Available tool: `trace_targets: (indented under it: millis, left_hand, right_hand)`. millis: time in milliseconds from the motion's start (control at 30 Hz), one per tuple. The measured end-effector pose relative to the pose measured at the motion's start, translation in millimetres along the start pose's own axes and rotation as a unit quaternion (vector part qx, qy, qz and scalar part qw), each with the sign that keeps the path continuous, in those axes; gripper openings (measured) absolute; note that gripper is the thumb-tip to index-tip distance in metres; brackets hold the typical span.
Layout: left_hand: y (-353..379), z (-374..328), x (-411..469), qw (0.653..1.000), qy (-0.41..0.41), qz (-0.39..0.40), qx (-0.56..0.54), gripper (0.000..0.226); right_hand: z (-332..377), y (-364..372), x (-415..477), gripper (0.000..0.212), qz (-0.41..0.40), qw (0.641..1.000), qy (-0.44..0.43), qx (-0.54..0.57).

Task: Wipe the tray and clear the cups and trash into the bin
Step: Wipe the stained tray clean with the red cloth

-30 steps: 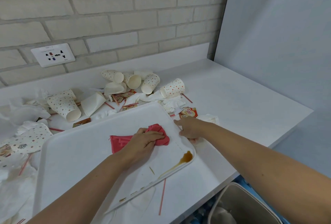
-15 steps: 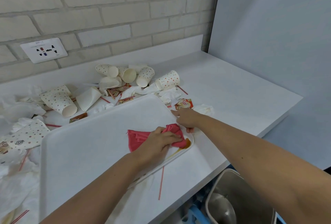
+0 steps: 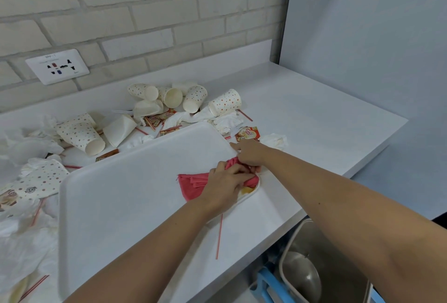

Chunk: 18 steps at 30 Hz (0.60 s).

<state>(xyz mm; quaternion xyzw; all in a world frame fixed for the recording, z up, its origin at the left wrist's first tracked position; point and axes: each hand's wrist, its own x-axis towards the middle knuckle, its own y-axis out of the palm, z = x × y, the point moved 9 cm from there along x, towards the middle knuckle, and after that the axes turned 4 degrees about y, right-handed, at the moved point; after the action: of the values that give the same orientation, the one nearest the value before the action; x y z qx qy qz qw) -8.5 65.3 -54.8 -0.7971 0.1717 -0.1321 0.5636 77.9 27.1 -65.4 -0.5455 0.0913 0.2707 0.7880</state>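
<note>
- My left hand: fingers curled round the red cloth, at the right corner of the tray.
- My right hand: at that rim, touching the cloth; grip cannot be told.
- Cups: toppled on the surface beyond.

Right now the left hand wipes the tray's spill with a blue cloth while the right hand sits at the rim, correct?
The cloth is red, not blue; the head view shows it. The rest holds: left hand wipes the spill on the tray, right hand at the rim.
</note>
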Motion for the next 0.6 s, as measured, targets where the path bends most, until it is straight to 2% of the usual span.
trace_targets:
  millis: [267, 433, 600]
  left_hand:
    - [1.6, 2.0, -5.9, 0.998, 0.044, 0.038, -0.020, 0.047]
    - [-1.1, 6.6, -13.6, 0.997, 0.048, 0.045, -0.033, 0.041]
    - [-3.9, 16.9, -25.1, 0.996, 0.046, 0.045, -0.065, 0.047]
  right_hand:
    - [-2.1, 0.5, 0.7, 0.068, -0.009, 1.000, -0.008, 0.016]
    - [-3.1, -0.1, 1.7, 0.064, -0.010, 1.000, -0.012, 0.017]
    - [-6.3, 0.7, 2.7, 0.062, -0.010, 1.000, -0.004, 0.026]
